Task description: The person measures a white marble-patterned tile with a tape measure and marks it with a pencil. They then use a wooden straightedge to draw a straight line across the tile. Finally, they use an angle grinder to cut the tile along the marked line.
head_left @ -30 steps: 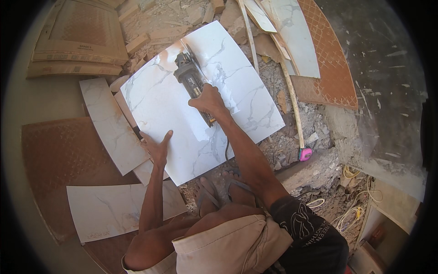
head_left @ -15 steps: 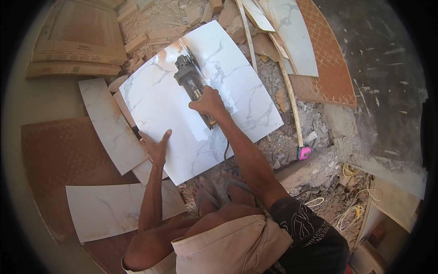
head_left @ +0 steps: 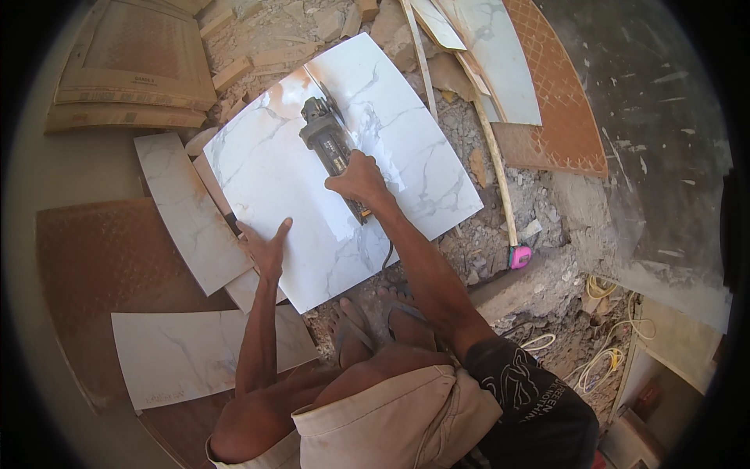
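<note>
A white, grey-veined tile (head_left: 312, 250) lies tilted across the rubble in front of me. My right hand (head_left: 361, 181) wraps round the body of a dark angle grinder (head_left: 326, 141). Its thin disc (head_left: 334, 100) stands on edge along a cut line near the tile's far edge, with reddish dust beside it. Wet-looking, pale smears show on the tile around the tool. At the tile's left edge is my left hand (head_left: 266, 248), thumb on the top face and fingers at the rim, partly hidden. The grinder's cord runs down behind my right forearm.
Cut tile pieces (head_left: 195, 211) and brown-backed tiles (head_left: 109, 273) lie left. Flat cardboard boxes (head_left: 137, 70) are far left. A wooden stick (head_left: 498, 168) and pink tape measure (head_left: 519, 256) lie right, near more tile offcuts (head_left: 500, 55). Coiled pale cable (head_left: 598, 371) rests lower right on broken rubble.
The grinder and my right hand have shifted very slightly toward me. My left hand stays at the tile's left edge. The whole view has moved a little.
</note>
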Tool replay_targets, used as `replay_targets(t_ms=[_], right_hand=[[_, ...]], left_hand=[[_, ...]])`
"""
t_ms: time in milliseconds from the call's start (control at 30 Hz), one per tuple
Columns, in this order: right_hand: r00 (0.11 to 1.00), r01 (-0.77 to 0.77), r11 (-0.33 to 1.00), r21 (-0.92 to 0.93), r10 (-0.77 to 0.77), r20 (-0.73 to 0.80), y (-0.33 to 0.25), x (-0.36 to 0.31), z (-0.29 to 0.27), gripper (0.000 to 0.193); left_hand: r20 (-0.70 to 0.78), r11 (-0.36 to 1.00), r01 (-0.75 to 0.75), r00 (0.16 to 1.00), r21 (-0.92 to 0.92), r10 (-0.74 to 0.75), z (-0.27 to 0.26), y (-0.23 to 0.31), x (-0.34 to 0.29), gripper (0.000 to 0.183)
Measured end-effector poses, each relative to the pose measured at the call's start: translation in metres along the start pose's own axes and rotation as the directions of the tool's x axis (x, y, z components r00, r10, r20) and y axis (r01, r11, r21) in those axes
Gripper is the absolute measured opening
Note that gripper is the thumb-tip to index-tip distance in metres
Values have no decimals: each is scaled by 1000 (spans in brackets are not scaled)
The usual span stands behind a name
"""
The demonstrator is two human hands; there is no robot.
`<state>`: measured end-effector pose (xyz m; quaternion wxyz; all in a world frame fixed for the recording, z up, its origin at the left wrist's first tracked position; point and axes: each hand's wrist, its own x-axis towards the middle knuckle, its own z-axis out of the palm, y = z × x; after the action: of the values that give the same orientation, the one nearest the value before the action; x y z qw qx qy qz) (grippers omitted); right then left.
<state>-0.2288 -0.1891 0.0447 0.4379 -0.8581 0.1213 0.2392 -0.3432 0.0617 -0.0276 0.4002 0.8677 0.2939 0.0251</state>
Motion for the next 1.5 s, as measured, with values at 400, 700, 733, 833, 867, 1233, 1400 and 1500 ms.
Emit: replay_targets(t_ms=[400, 700, 733, 833, 867, 1233, 1400, 1500], right_hand=[[1000, -22, 1000, -2, 22, 13, 7, -6, 1, 62], [1000, -18, 1000, 10, 18, 24, 10, -12, 0, 61], [1000, -18, 1000, 11, 18, 26, 10, -12, 0, 61], [1000, -23, 1000, -5, 23, 18, 11, -14, 0, 60], [999, -24, 1000, 0, 24, 25, 12, -15, 0, 60], [1000, 17, 1000, 9, -17, -17, 19, -18, 2, 61], [1000, 10, 1000, 13, -10, -9, 21, -19, 2, 61], [1000, 14, 1000, -7, -14, -27, 23, -23, 2, 61]], left_hand=[[22, 997, 50, 998, 52, -51, -2, 11, -4, 139], [11, 1000, 8, 1000, -8, -8, -1, 8, -4, 138], [9, 1000, 6, 1000, 22, -6, -1, 5, -3, 138], [6, 998, 0, 1000, 68, -1, 0, 0, 1, 138], [6, 999, 0, 1000, 55, 0, 0, -1, 1, 138], [25, 1000, 11, 1000, 3, -11, 1, -1, 1, 140], [9, 1000, 10, 1000, 5, -10, 2, -7, 4, 140], [11, 1000, -9, 1000, -14, 9, 4, -6, 2, 140]])
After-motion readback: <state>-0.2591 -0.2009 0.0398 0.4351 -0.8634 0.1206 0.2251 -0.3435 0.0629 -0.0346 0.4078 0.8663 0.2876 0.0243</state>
